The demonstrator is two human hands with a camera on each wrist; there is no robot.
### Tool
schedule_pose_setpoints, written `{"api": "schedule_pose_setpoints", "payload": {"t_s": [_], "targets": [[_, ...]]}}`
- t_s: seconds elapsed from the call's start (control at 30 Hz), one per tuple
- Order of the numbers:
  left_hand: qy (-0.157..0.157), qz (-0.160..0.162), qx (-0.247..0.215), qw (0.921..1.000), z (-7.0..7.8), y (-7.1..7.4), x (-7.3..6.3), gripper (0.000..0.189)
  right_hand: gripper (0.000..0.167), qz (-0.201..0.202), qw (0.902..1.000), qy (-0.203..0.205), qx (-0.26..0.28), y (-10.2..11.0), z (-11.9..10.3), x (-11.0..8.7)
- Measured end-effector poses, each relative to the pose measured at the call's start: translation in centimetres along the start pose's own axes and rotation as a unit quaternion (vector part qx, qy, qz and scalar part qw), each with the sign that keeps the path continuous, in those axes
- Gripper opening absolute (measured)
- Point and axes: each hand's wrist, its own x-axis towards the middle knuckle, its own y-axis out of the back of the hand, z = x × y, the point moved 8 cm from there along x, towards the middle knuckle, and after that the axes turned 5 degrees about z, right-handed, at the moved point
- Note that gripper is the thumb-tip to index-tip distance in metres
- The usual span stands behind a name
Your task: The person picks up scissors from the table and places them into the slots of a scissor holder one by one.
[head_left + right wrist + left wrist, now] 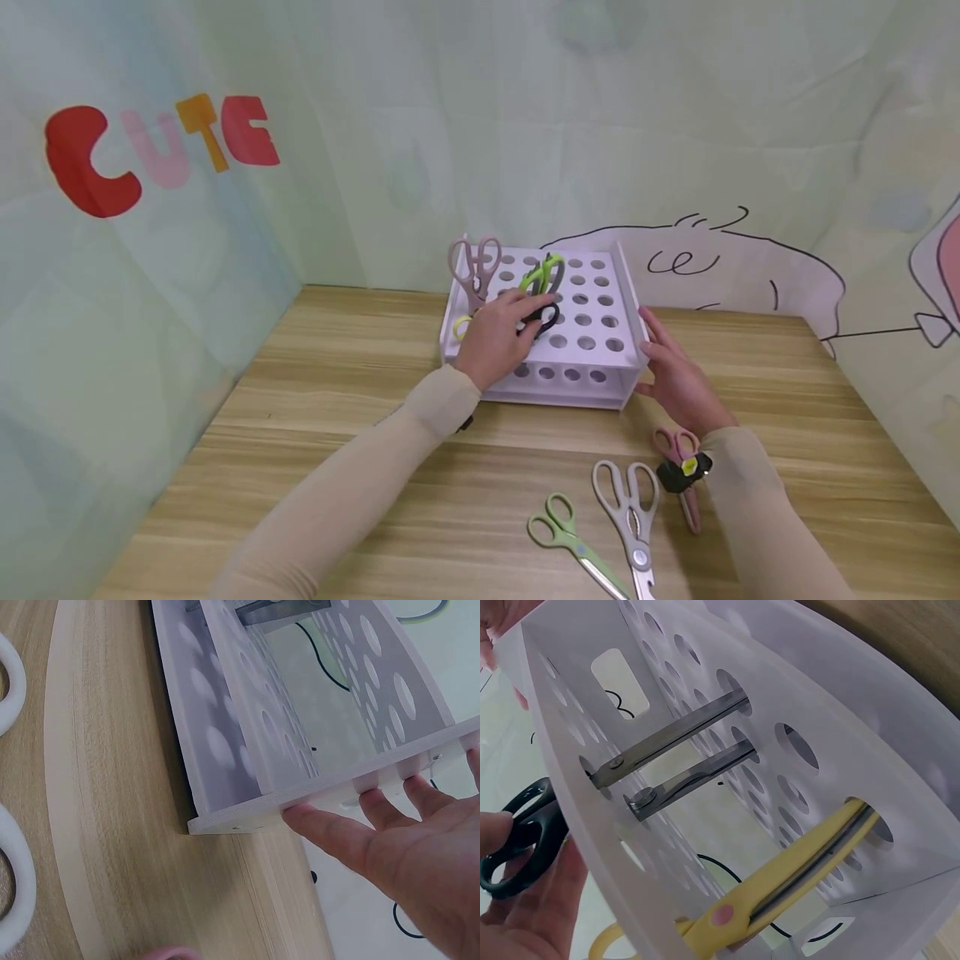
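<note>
A white rack (570,357) with rows of round holes stands on the table. My left hand (495,335) holds the black handles of a pair of scissors (536,844), whose blades pass down through the rack. Beside them in the rack are scissors with yellow handles (731,911), partly hidden by the hand in the head view. Mauve-handled scissors (476,271) stand at the left, and bright green and grey-handled scissors (551,273) lie just beyond the left fingers. My right hand (678,379) rests its fingertips against the rack's right side panel (300,791), fingers extended.
On the wooden table (315,358) in front of the rack lie light green scissors (572,537), light grey scissors (630,517) and pink scissors (690,508), the last beside the right wrist. A printed curtain (450,125) hangs behind the rack and along the sides.
</note>
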Motion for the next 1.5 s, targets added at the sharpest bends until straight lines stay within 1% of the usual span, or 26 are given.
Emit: {"api": "schedule_pose_setpoints", "payload": {"t_s": [0.2,0.43,0.67,0.73,0.93,1.03,1.1,1.17,1.3,1.4,1.5], "targets": [[-0.012,0.006,0.012,0.9998,0.2,0.3,-0.3,0.038,0.062,-0.001,1.0,0.001,0.006,0.0,0.0,-0.1],[-0.014,0.011,0.006,0.9998,0.3,0.7,-0.6,0.038,0.062,-0.023,0.9991,0.013,0.032,-0.4,0.0,-0.1],[-0.015,0.013,0.006,0.9998,0.3,0.8,-0.8,0.04,0.062,-0.015,0.9993,0.009,0.032,0.0,0.2,-0.2],[-0.017,0.02,0.003,0.9997,0.4,1.0,-0.9,0.042,0.061,-0.015,0.9995,0.009,0.028,0.0,0.2,-0.2],[-0.014,0.06,-0.02,0.9979,0.6,2.4,-1.0,0.041,0.062,-0.017,0.9997,0.009,0.018,-0.1,0.0,0.0],[-0.006,0.068,-0.033,0.9971,0.7,2.9,-1.2,0.041,0.063,-0.014,0.9998,0.006,0.015,-0.1,0.0,0.0],[-0.007,0.073,-0.039,0.9966,0.8,3.1,-1.3,0.04,0.062,-0.012,0.9998,0.003,0.015,-0.1,0.1,0.0],[-0.013,0.077,-0.042,0.9961,1.0,3.3,-1.5,0.039,0.062,-0.012,0.9998,0.002,0.018,-0.1,0.2,0.0],[-0.036,0.087,-0.043,0.9946,1.6,3.6,-1.8,0.037,0.061,-0.013,0.9997,0.001,0.021,-0.1,0.1,0.0],[-0.047,0.086,-0.048,0.994,2.0,3.8,-2.1,0.035,0.061,-0.011,0.9999,0.001,0.011,-0.1,0.0,0.1],[-0.055,0.083,-0.049,0.9938,2.5,3.6,-2.6,0.031,0.061,-0.007,1.0,-0.002,0.005,0.0,-0.1,0.1]]}}
